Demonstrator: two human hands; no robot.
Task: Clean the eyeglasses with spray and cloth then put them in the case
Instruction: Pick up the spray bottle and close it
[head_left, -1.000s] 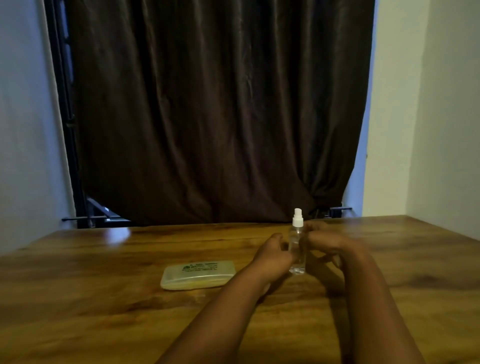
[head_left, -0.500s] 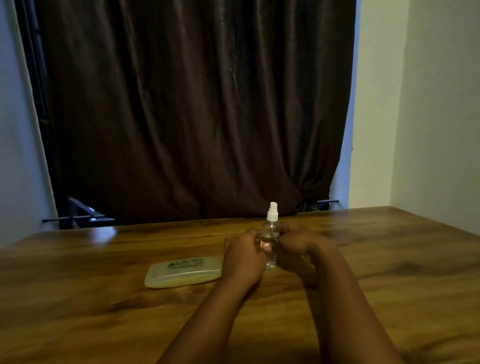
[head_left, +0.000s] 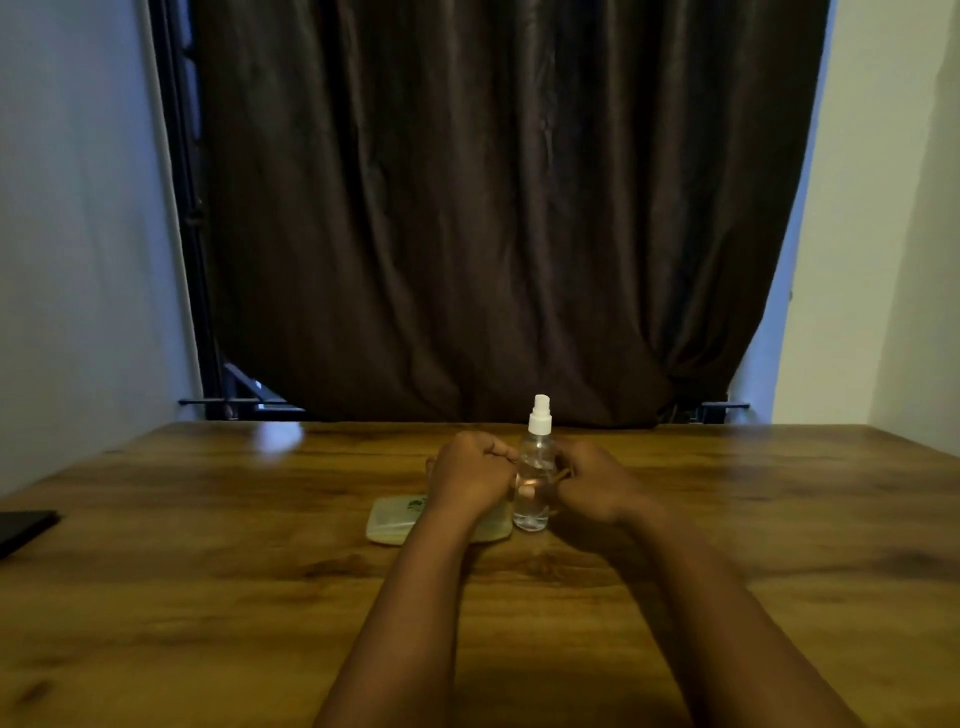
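A clear spray bottle (head_left: 532, 493) with a white nozzle stands upright on the wooden table (head_left: 208, 597). My left hand (head_left: 470, 480) and my right hand (head_left: 597, 486) sit curled on either side of it, slightly behind it. Between them they hold what seems to be the eyeglasses (head_left: 563, 473). Only a thin brown sliver of these shows beside the bottle, and a fingertip shows through the bottle. The pale translucent case (head_left: 389, 522) lies shut on the table, partly covered by my left wrist. No cloth is visible.
A dark flat object (head_left: 23, 525) lies at the table's left edge. A dark curtain (head_left: 493, 208) hangs behind the table, with pale walls on both sides. Bare wood extends to the left, right and front of my arms.
The view has shifted. My hands stay together at the bottle, and the case now shows partly behind my left wrist instead of apart to its left.
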